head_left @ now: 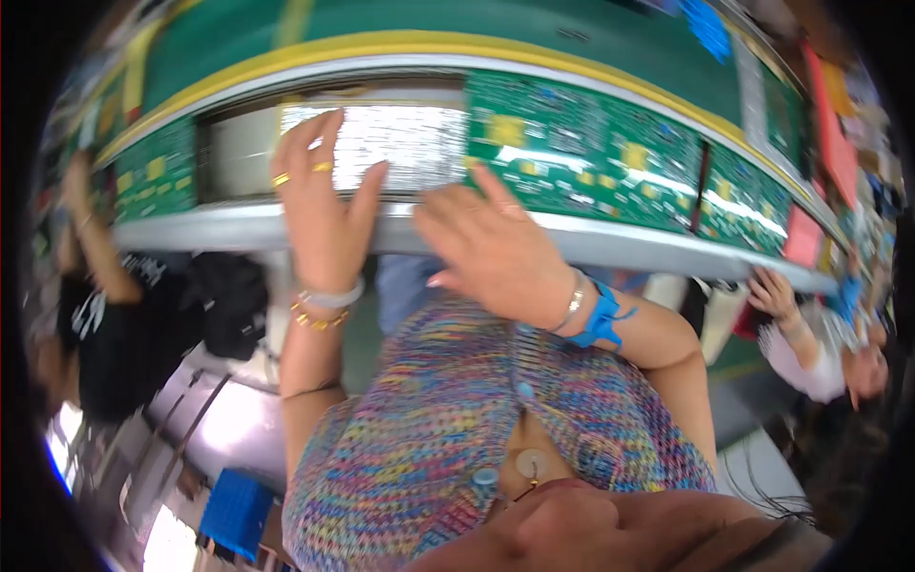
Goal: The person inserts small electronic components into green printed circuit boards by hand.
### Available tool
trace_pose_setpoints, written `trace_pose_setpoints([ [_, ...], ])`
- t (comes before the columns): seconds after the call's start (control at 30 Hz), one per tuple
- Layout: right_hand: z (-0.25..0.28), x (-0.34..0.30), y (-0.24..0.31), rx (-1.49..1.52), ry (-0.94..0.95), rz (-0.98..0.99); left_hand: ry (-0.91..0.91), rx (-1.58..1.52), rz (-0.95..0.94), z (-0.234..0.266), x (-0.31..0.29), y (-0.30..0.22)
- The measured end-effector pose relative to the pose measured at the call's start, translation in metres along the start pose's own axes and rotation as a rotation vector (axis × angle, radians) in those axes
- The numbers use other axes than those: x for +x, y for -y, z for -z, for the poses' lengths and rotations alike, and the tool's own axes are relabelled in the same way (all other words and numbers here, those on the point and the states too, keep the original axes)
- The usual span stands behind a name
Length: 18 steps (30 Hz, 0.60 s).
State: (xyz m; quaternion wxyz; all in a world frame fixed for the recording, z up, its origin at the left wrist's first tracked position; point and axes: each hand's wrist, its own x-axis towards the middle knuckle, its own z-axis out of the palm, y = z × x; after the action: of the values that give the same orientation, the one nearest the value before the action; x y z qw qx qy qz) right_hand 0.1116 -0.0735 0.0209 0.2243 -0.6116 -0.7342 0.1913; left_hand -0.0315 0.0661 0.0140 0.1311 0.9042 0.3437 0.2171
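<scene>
My left hand point(329, 205) reaches over the rail with its fingers apart, above or on a shiny silver-white panel point(410, 143) in the gap between the boards. Whether its fingertips press on the panel, I cannot tell. My right hand point(496, 250) lies across the metal rail point(620, 242), palm down and slightly blurred, fingers bent and apart. One of its fingers points at the near left corner of a large green circuit board point(581, 157) with yellow patches. Neither hand shows anything gripped. A blue band point(602, 319) circles my right wrist.
More green circuit boards lie along the line, one at left point(152, 176) and one at right point(743, 205). A yellow strip point(400, 43) runs behind them, beside a green surface point(524, 24). Co-workers' hands are at the rail: one at left point(78, 181), one at right point(772, 291).
</scene>
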Motion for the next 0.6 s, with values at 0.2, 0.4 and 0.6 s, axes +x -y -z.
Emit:
trace_pose_setpoints([
  [0.2,0.004,-0.019,-0.007,-0.107,-0.035,-0.066,-0.138,0.42,0.165,0.025,0.012,0.132],
  [0.4,0.006,-0.037,-0.018,-0.215,-0.108,-0.113,-0.022,0.879,0.532,0.064,0.035,0.334],
  [0.6,0.017,-0.06,-0.037,-0.208,-0.14,-0.318,0.31,0.579,0.89,0.089,0.015,0.459],
])
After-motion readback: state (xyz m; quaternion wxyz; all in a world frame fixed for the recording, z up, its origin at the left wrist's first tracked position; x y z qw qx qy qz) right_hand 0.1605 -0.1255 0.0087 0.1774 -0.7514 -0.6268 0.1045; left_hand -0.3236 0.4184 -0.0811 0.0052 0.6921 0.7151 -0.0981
